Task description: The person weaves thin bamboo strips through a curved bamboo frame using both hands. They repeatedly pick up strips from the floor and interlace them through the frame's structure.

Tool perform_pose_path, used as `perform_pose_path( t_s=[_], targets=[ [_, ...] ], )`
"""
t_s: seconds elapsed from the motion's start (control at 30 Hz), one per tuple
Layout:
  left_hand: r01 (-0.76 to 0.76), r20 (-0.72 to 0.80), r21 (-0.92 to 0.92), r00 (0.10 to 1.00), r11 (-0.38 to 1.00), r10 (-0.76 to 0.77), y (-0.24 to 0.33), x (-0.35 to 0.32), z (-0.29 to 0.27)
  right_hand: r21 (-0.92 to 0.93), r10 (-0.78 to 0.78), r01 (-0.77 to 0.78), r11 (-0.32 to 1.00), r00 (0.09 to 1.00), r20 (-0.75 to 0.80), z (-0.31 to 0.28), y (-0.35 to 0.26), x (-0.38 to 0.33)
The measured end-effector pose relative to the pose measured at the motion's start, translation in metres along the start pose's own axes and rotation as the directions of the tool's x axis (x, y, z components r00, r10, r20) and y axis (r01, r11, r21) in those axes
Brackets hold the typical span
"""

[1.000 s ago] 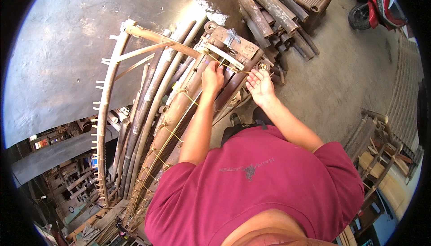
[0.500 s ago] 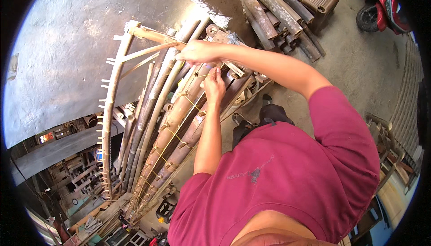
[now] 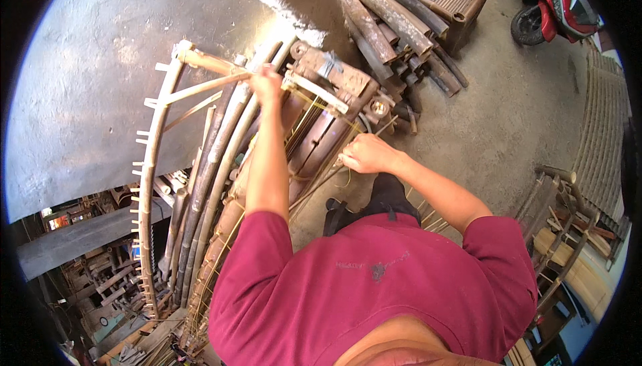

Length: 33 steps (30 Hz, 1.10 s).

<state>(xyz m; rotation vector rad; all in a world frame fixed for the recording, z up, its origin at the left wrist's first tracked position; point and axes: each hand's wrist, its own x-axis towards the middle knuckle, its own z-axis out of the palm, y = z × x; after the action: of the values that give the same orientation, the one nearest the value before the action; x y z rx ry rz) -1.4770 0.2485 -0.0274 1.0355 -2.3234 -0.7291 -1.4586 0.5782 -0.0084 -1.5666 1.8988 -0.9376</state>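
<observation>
My left hand (image 3: 266, 84) is closed round the upper right end of a bamboo frame (image 3: 155, 139), whose long curved pole carries a row of short pegs. Its fingers are slightly blurred. Lower and to the right, my right hand (image 3: 366, 154) is closed in a pinch, with a thin yellowish cord (image 3: 346, 180) looping below it. A thin stick (image 3: 386, 126) passes just above this hand. Between the hands lie thick brown bamboo tubes (image 3: 314, 142) with cords tied along them. A pale wooden crosspiece (image 3: 319, 93) lies over their upper end, beside a worn wooden block (image 3: 334, 75).
Long bamboo poles (image 3: 217, 152) lean by the grey wall (image 3: 80, 85). A pile of bamboo tubes (image 3: 394, 25) lies at the top, with a red motorbike (image 3: 558, 2) at the upper right. A bamboo rack (image 3: 568, 232) stands at the right. Tools and pieces clutter the lower left.
My hands were close together over the tubes, arms crossing. My left hand has moved up and left to the frame's end; my right hand has swung down and right.
</observation>
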Motion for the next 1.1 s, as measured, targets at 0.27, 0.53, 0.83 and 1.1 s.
perform_pose_path(
  t_s=[0.27,0.53,0.83,1.1],
  targets=[
    [-0.203,0.143,0.103,0.972,0.974,0.188,-0.07,-0.073,-0.158,0.799,-0.24,-0.345,0.492,0.829,0.505,0.154,-0.14,-0.001],
    [-0.152,0.45,0.281,0.893,0.948,0.009,-0.154,-0.279,-0.284,0.928,0.753,0.365,-0.069,0.63,-0.192,0.263,-0.227,0.066],
    [0.086,0.323,0.099,0.94,0.991,-0.114,-0.159,-0.277,-0.27,-0.602,-0.048,-0.095,0.793,0.975,-0.218,0.219,-0.204,0.235],
    [0.114,0.199,0.107,0.971,0.988,-0.134,-0.163,-0.284,-0.27,0.34,-0.398,0.238,0.91,0.733,0.551,0.221,-0.22,0.079]
  ],
)
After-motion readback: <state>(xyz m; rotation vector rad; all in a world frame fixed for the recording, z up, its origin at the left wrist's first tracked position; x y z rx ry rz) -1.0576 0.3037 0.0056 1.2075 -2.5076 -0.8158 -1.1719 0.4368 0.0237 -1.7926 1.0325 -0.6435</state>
